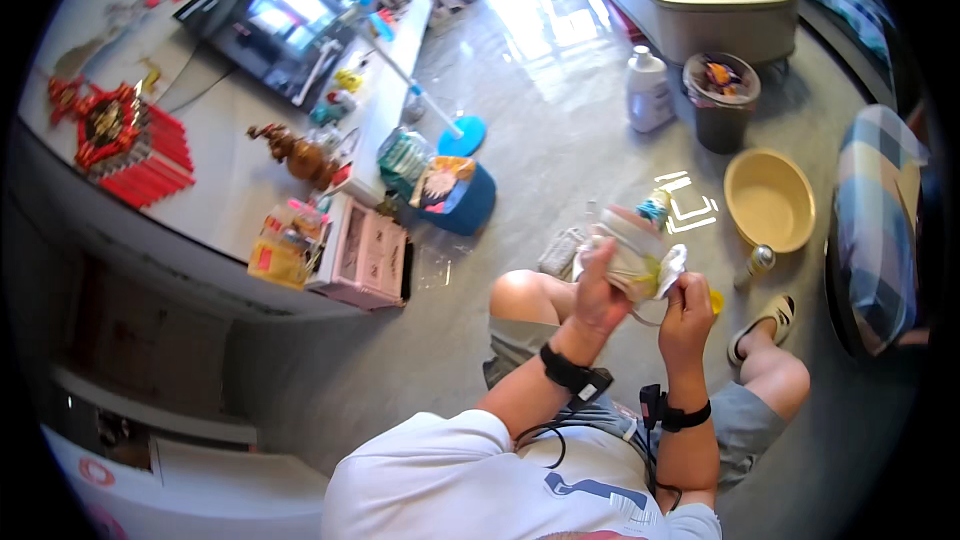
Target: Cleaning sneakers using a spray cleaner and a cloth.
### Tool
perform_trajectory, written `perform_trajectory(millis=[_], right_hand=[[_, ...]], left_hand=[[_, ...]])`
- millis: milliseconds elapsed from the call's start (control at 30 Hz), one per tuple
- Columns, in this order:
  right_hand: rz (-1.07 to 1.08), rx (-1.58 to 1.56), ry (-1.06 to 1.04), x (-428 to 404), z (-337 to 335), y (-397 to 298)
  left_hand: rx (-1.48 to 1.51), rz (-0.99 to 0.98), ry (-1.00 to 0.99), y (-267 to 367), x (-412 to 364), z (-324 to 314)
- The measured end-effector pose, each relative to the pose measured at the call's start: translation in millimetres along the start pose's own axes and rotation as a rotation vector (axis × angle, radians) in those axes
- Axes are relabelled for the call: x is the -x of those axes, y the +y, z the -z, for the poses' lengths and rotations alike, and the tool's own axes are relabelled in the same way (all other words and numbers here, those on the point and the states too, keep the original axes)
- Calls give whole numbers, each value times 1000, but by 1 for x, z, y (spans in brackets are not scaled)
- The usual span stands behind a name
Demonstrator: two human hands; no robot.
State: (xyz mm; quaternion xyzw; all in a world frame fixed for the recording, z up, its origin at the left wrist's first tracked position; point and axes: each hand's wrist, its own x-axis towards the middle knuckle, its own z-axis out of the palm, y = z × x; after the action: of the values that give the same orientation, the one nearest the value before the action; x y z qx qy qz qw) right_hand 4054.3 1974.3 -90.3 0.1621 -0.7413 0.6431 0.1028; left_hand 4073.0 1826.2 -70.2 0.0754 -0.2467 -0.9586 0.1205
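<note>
My left hand [600,289] holds up a pale shoe [628,251] with yellow-green patches, gripping it at its side over my lap. At the shoe's right edge, my right hand [688,300] pinches a crumpled white cloth or tissue [673,270] that touches it. A thin strap or lace hangs between the hands. Behind the shoe a small bottle or tube with a blue pattern [655,206] is partly hidden. A light grey item, perhaps the other shoe [561,251], lies on the floor beside my left knee.
To the right are a yellow basin [769,200], a spray can [759,261], a plaid-covered stool [874,229] and a lined trash bin [721,101]. A white jug [649,90] stands ahead. On the left are a blue bin [461,199], pink drawers [371,255] and a TV bench.
</note>
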Motion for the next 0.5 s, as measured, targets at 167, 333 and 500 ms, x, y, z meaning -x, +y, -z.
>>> perform_trajectory(millis=[167,333,500], right_hand=[[38,160,-52,-7,4,33],[90,12,25,-18,0,-4],[-181,-200,-14,-12,-5,21]], left_hand=[[-60,23,-86,4,1,-1],[-20,43,-104,11,10,-14],[-157,112,-205,-1,9,-10]])
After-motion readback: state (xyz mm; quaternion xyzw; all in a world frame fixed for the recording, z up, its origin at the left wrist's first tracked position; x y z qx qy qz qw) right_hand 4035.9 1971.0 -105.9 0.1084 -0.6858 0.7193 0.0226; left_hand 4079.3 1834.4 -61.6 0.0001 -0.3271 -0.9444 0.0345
